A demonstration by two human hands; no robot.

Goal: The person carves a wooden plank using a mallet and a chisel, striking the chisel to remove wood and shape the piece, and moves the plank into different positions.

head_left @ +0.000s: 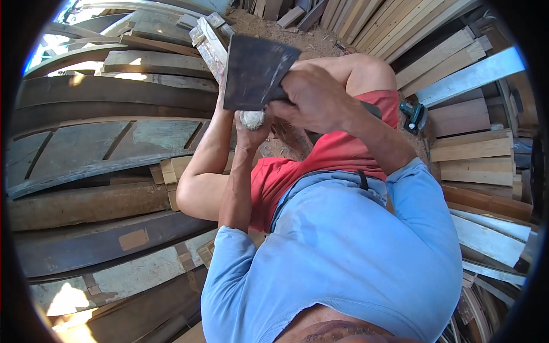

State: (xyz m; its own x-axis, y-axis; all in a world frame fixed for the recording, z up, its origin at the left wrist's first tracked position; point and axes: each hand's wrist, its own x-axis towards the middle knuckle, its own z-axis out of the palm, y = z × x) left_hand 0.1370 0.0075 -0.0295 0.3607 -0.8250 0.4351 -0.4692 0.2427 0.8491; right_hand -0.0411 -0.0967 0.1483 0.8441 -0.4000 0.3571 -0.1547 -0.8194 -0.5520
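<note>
My right hand (317, 100) is closed close behind the broad dark metal head of a hatchet (257, 71). A dark end that looks like its handle shows beyond my right wrist. Just under the blade's lower edge, my left hand (251, 136) wraps round a pale wooden stick whose rounded, rough end (251, 119) faces me. Blade and stick end overlap in view; whether they touch, I cannot tell. Past the blade a whitish length of timber (210, 48) slants away, and the blade hides whether it joins the stick.
Stacked boards and curved planks (114, 140) fill the left side. More timber (469, 137) lies along the right, with a green and black power tool (413, 116) beside it. Wood shavings (257, 26) cover the ground ahead. My bare knees (374, 74) are bent close around the work.
</note>
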